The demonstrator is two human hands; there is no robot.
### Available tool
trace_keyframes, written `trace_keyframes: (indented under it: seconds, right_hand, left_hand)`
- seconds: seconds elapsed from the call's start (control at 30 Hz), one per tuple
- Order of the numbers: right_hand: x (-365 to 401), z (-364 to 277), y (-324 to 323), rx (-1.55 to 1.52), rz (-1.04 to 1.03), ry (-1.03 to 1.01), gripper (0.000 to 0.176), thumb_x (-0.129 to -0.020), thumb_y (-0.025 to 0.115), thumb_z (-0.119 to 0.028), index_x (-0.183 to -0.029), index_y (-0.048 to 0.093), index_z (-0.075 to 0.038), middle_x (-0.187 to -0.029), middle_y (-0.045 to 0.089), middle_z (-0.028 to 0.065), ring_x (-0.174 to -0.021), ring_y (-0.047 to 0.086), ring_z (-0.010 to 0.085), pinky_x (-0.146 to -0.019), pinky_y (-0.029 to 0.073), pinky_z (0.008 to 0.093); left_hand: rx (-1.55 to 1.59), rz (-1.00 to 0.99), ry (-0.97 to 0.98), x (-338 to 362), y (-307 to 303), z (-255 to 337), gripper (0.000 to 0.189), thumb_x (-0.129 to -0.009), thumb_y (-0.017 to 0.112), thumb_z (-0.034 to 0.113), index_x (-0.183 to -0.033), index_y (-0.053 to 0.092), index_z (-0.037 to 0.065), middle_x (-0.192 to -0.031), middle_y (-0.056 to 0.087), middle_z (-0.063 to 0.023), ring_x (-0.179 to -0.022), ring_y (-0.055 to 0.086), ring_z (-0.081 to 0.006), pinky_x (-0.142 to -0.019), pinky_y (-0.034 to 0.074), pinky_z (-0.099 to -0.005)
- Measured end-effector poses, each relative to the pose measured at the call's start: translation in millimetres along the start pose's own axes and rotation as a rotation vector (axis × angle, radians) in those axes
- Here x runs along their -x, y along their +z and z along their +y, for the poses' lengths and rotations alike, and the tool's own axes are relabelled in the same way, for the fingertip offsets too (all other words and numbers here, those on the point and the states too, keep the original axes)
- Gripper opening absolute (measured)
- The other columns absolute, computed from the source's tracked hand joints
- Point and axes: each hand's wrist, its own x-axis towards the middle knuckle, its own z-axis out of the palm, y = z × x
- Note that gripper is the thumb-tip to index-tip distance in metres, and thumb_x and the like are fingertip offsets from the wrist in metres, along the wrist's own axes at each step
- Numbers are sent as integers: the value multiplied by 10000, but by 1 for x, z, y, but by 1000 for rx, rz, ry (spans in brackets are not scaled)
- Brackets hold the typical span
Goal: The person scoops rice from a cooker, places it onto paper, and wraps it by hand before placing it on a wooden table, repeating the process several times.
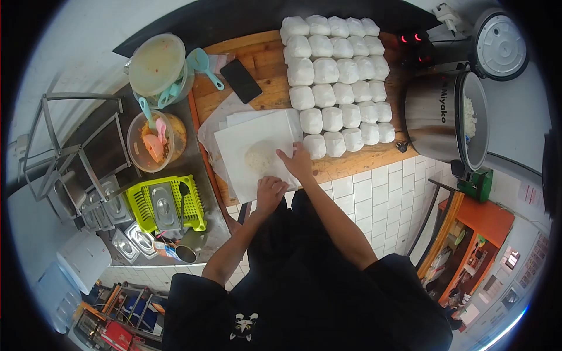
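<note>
On the wooden counter (263, 64), left of the rice cooker (445, 117) and the rows of white wrapped packets (339, 76), lies a white paper sheet (252, 131) bearing a low, pale mound of rice (259, 155) near its centre. Your right hand (297, 162) lies flat and spread on the sheet's near corner. Your left hand (269, 192) rests curled at its near edge, and whether it grips the paper is unclear.

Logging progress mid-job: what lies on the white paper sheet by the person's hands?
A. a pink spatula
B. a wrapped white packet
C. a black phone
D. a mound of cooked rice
D: a mound of cooked rice lies mid-sheet on the white paper sheet, with the right hand and left hand at the sheet's near edge.
</note>
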Motion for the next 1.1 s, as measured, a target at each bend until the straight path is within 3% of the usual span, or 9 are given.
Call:
trace_keyframes:
  seconds: [0.13, 0.33, 0.5, 0.53, 0.63, 0.73, 0.83, 0.93, 1.1]
  right_hand:
    - [-45, -13, 19, 37, 79, -139, 528, -789, 747, -301, -1114, 592, 86, -896, 677, 280, -869, 657, 434, -761, 521, 426]
    - [-54, -20, -31, 18, -387, -298, 406, -836, 715, -250, -1077, 610, 59, -851, 660, 232, -847, 650, 377, -773, 510, 398]
    - [-54, -1, -31, -191, -405, -275, 414, -841, 738, -292, -1019, 601, 56, -883, 647, 188, -781, 634, 277, -736, 501, 403]
    - [-52, -16, -37, -134, -396, -235, 430, -832, 746, -299, -1030, 605, 55, -886, 652, 185, -795, 643, 284, -739, 502, 406]
    - [-68, 16, -13, 60, -362, -257, 551, -762, 795, -326, -1132, 592, 28, -886, 662, 185, -814, 662, 312, -722, 512, 415]
    - [-74, 9, -17, 148, -400, -139, 635, -707, 825, -348, -1159, 574, 20, -887, 663, 189, -808, 661, 328, -717, 521, 419]
    - [-52, 11, -17, -21, -284, -67, 657, -667, 843, -363, -1129, 582, 25, -881, 659, 181, -813, 658, 330, -722, 524, 421]
    - [-27, 25, -24, 86, -333, -50, 612, -642, 845, -397, -1019, 633, 35, -904, 648, 191, -806, 643, 340, -728, 524, 417]
    - [3, 69, -30, 451, -568, -178, 540, -629, 828, -452, -756, 649, 41, -840, 637, 226, -828, 632, 381, -757, 507, 449]
  left_hand:
    - [93, -33, 129, -14, -21, 12, 252, -757, 791, 205, -962, 663, 133, -938, 605, -50, -924, 590, -263, -785, 455, -419]
    - [-7, 143, -99, -102, -83, -16, 523, -794, 740, 186, -1262, 545, 55, -1216, 587, -164, -1179, 507, -371, -1036, 356, -481]
    - [41, -411, -98, -161, -127, -98, 815, -712, 793, 221, -1402, 394, 51, -1289, 562, -180, -1206, 516, -350, -1013, 402, -434]
    - [21, -677, -354, -173, -143, -100, 758, -690, 805, 240, -1345, 480, 40, -1242, 592, -185, -1180, 541, -331, -967, 439, -419]
    - [-313, -793, -321, -165, -154, -132, 645, -682, 807, 270, -1231, 581, 15, -1129, 647, -177, -1092, 588, -357, -930, 462, -421]
    - [-199, -491, -347, -144, -146, -159, 577, -694, 804, 314, -1150, 636, 4, -1043, 680, -150, -931, 656, -328, -842, 508, -385]
    - [418, -327, -836, -128, -140, -135, 558, -737, 788, 358, -1137, 649, -5, -990, 695, -128, -830, 680, -276, -766, 533, -348]
    - [406, -156, -1005, -87, -126, -92, 539, -774, 764, 415, -1074, 677, -24, -968, 696, -134, -835, 678, -223, -727, 538, -347]
    - [133, -416, -892, 14, -91, -81, 566, -777, 753, 431, -1012, 666, -77, -954, 684, -241, -907, 679, -358, -788, 525, -411]
